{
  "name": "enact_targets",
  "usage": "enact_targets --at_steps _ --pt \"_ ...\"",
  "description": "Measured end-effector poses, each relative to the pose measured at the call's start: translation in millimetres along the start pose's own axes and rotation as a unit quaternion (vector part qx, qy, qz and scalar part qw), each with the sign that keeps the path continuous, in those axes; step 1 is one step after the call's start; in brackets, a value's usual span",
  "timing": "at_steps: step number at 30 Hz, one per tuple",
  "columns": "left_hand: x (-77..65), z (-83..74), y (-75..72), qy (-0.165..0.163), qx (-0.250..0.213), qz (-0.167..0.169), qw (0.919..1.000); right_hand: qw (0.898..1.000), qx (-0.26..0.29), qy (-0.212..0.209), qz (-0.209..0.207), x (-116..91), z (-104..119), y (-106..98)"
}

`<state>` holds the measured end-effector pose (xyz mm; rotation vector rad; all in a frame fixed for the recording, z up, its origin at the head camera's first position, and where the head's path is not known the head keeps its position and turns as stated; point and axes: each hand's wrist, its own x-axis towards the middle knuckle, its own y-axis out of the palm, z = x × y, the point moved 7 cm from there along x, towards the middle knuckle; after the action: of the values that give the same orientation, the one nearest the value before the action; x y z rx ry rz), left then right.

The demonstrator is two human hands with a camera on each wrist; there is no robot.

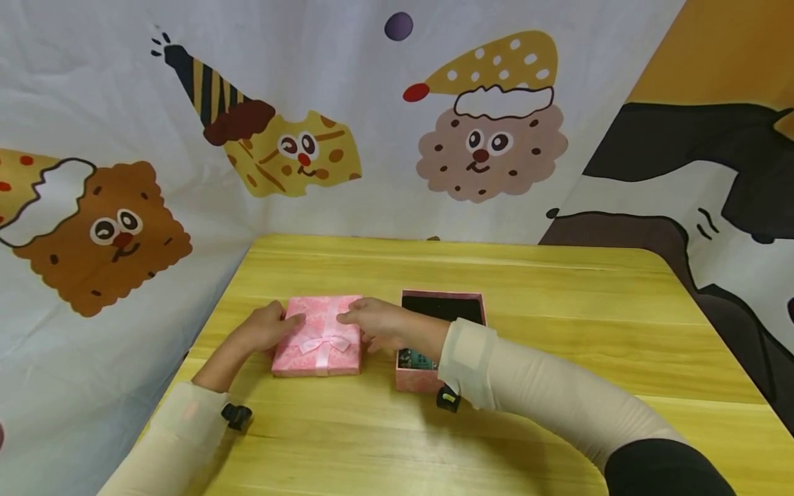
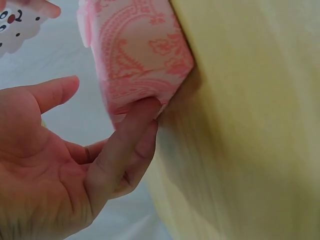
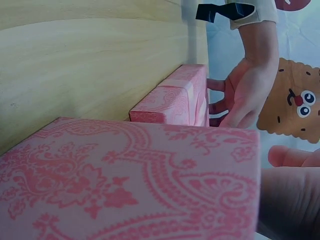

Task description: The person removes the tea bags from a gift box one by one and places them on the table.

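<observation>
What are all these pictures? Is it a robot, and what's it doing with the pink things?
This is no robot: it's a person's left hand and right hand. The wide picture comes from a camera on the person's head. The other two come from small cameras worn on the wrists. On the yellow table lies what looks like a pink lid, with a bow. Beside it stands an open pink box with something black inside. The left hand's fingers touch the lid's edge; the right hand is close to it, but I can't tell whether it touches.
</observation>
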<state>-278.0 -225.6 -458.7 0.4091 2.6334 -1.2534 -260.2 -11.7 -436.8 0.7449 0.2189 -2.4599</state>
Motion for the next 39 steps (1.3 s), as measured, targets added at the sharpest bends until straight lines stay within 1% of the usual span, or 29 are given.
enact_targets --at_steps 4,9,11,13,17,19,23,29,35,39 --pt "-0.1 -3.7 -4.0 0.002 0.008 -0.001 1.0000 1.000 0.000 -0.006 -0.001 -4 3 0" --pt "-1.3 -7.6 -7.1 -0.008 -0.017 0.010 0.9998 1.000 0.003 -0.017 -0.001 -9 7 -2" --pt "-1.1 -8.8 -7.7 -0.007 -0.023 0.014 0.9996 1.000 0.008 -0.021 0.002 -12 8 -3" --pt "-0.9 -10.7 -8.8 -0.001 -0.020 0.014 0.9997 1.000 0.011 -0.028 0.002 -14 9 -5" --pt "-1.2 -17.9 -11.7 0.015 -0.003 0.007 0.9999 0.999 0.010 -0.050 0.002 -19 12 -10" --pt "-1.7 -22.4 -13.0 0.019 -0.004 0.005 0.9998 0.998 0.010 -0.066 0.005 -21 14 -13" --pt "-3.6 -32.6 -15.4 0.019 -0.019 0.004 0.9996 0.995 0.005 -0.096 0.014 -27 19 -19" --pt "-5.0 -43.6 -19.7 0.017 -0.043 0.000 0.9989 0.993 0.002 -0.116 0.011 -35 23 -25" --pt "-4.7 -51.7 -21.9 0.034 -0.053 -0.003 0.9980 0.991 -0.009 -0.135 0.004 -43 27 -30" --pt "-7.1 -60.2 -24.0 0.056 -0.053 -0.009 0.9970 0.990 -0.008 -0.141 -0.005 -47 28 -34"
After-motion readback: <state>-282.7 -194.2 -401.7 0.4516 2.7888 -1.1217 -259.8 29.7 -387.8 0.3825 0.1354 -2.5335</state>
